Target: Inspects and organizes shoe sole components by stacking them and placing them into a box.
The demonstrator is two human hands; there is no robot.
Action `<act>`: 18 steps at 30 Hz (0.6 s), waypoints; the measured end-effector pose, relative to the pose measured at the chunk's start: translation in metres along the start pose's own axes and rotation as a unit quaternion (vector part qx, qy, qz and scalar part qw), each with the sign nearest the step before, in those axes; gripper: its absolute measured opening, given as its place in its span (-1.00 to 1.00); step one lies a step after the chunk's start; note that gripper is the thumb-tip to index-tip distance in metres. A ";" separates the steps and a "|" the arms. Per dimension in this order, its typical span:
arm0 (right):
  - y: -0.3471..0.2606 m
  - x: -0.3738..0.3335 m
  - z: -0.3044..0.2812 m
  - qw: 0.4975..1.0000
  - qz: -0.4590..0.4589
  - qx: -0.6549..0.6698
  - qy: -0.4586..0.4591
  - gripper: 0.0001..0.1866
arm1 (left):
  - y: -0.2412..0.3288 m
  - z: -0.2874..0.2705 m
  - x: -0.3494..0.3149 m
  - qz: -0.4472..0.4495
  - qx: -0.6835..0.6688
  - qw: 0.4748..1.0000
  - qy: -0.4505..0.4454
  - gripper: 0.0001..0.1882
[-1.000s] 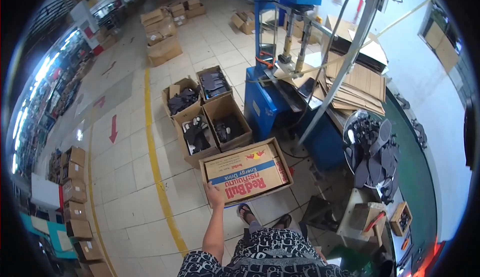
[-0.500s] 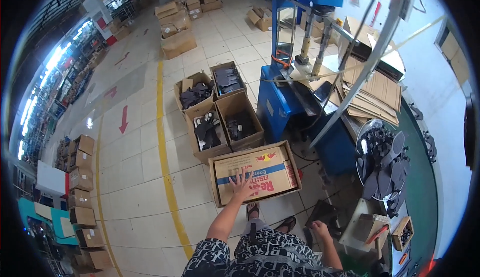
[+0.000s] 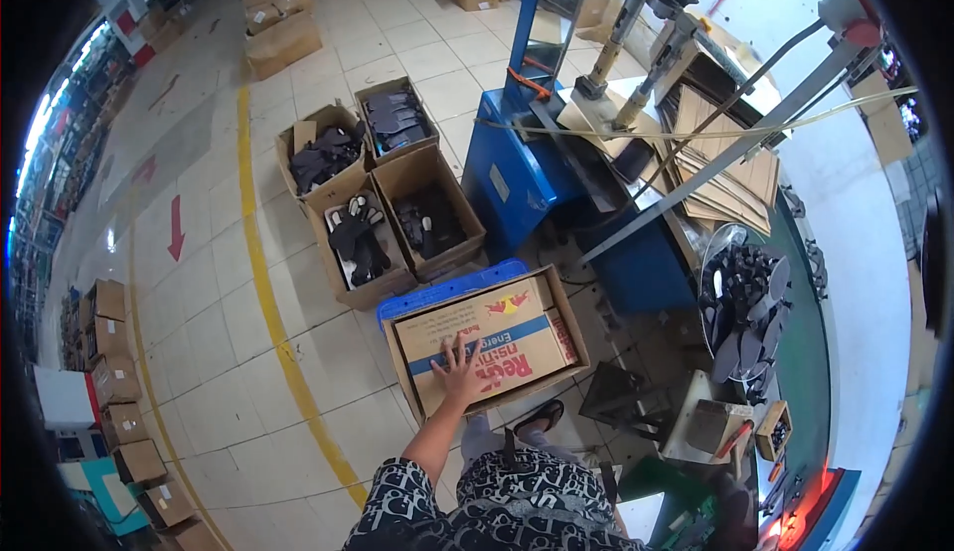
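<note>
1. Pale floor tiles (image 3: 219,372) spread around the hands; well to the left hand's left, a yellow line (image 3: 283,362) runs along them, with a red arrow (image 3: 176,228) farther left.
2. Palm down, the left hand (image 3: 457,374) lies on printed cardboard (image 3: 527,337), fingers spread and gripping nothing.
3. That cardboard, whether a box or a flat piece I cannot tell, sits inside an open carton (image 3: 567,313), directly under the left hand.
4. Out of sight, the right hand gives no clue to its state; I cannot tell.
5. Just beyond the carton, ahead of the left hand, shows a blue plastic edge (image 3: 452,287).
6. Farther ahead, four open cartons (image 3: 454,259) stand grouped, holding dark pieces (image 3: 360,245).
7. Ahead and right of the left hand stands a blue machine (image 3: 512,178), with flat cardboard sheets (image 3: 711,168) beside it.
8. Well to its right, more dark parts (image 3: 745,303) fill a round container.
</note>
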State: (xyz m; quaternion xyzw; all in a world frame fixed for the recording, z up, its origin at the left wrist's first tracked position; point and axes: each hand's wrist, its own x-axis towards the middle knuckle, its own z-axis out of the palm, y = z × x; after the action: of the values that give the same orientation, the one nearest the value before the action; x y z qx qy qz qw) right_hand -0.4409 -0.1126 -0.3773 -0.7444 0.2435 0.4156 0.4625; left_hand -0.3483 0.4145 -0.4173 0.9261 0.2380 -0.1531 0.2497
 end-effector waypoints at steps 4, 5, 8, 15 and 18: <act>-0.004 -0.014 0.013 0.998 0.029 0.048 0.014 -0.52 | 0.016 -0.003 -0.004 0.030 0.008 0.999 0.038 -0.01; -0.004 -0.019 0.017 0.997 0.036 0.064 0.018 -0.51 | 0.024 -0.002 -0.001 0.078 0.007 0.993 0.091 -0.04; 0.007 -0.043 0.039 0.991 0.061 0.118 0.030 -0.49 | 0.034 0.002 -0.012 0.150 0.006 0.977 0.149 -0.18; -0.011 -0.022 0.037 0.977 0.088 0.196 0.007 -0.45 | 0.039 0.032 -0.005 0.014 0.059 0.993 0.103 -0.33; -0.023 0.003 0.036 0.970 0.104 0.220 -0.024 -0.43 | 0.088 0.009 0.003 0.144 -0.024 0.955 0.257 -0.42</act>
State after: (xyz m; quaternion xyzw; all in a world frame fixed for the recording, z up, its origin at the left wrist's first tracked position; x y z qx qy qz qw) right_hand -0.4365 -0.0698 -0.3766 -0.5845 0.3937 0.4153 0.5751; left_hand -0.3020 0.3436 -0.3915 0.9522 0.1617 0.1340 0.2217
